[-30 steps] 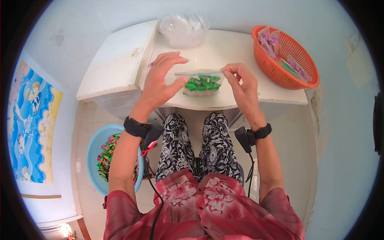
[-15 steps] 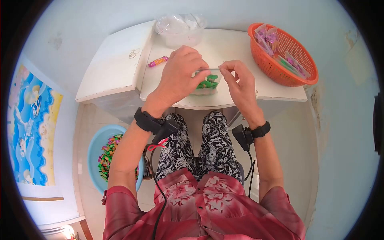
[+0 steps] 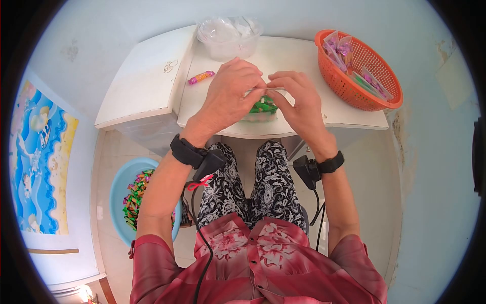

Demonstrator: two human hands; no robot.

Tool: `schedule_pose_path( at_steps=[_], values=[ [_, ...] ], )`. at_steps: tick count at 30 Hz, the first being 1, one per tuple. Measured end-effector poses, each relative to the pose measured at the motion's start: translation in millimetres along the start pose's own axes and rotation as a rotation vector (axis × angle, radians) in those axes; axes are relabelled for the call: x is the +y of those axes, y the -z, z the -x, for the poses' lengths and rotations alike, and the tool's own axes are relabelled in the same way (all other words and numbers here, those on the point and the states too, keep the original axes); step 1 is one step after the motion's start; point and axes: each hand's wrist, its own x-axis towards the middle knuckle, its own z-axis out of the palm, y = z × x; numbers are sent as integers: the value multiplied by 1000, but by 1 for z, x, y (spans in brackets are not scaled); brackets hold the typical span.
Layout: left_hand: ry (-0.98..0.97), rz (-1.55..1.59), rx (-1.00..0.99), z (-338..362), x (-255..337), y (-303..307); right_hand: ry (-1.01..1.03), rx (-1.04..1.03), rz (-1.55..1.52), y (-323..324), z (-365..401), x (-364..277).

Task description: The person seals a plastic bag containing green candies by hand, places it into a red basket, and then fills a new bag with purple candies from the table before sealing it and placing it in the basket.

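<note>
A clear plastic bag with green-wrapped candies (image 3: 263, 107) hangs between my hands, close above the front of the white table. Its top edge is pinched in the fingers of my left hand (image 3: 230, 91). My right hand (image 3: 299, 101) grips the same edge beside it, thumb and fingers together, and the fingertips of both hands nearly touch. Part of the bag is hidden behind the fingers. A purple-wrapped candy roll (image 3: 201, 77) lies left of my left hand.
The white table (image 3: 298, 55) bears a clear plastic tub (image 3: 230, 43) at the back and an orange basket (image 3: 354, 76) with filled bags at the right. On the floor to the left stands a blue basin (image 3: 119, 202) of wrapped candies.
My right hand has moved left along the bag's top edge, towards my left hand. My left hand has hardly moved.
</note>
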Motion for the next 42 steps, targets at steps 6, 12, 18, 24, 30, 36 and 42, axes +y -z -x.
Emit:
schedule_pose_path(
  at_steps=[6,12,18,24,30,36,42],
  values=[
    [78,-32,43,9,-5,8,-119,6,-38,1,-1,2],
    [262,96,-5,24,-18,28,-100,-11,17,6,-4,6],
    [343,129,-9,36,-19,41,-128,4,-18,3,-1,11],
    [353,162,-20,43,-23,42,-135,-13,-5,1,-1,9],
    [248,69,4,45,-28,39,-144,18,10,0,2,10],
    [300,87,26,46,-26,36,-192,72,-66,4,5,14],
    [266,99,31,47,-29,33,-175,98,-69,1,8,17]
  ],
)
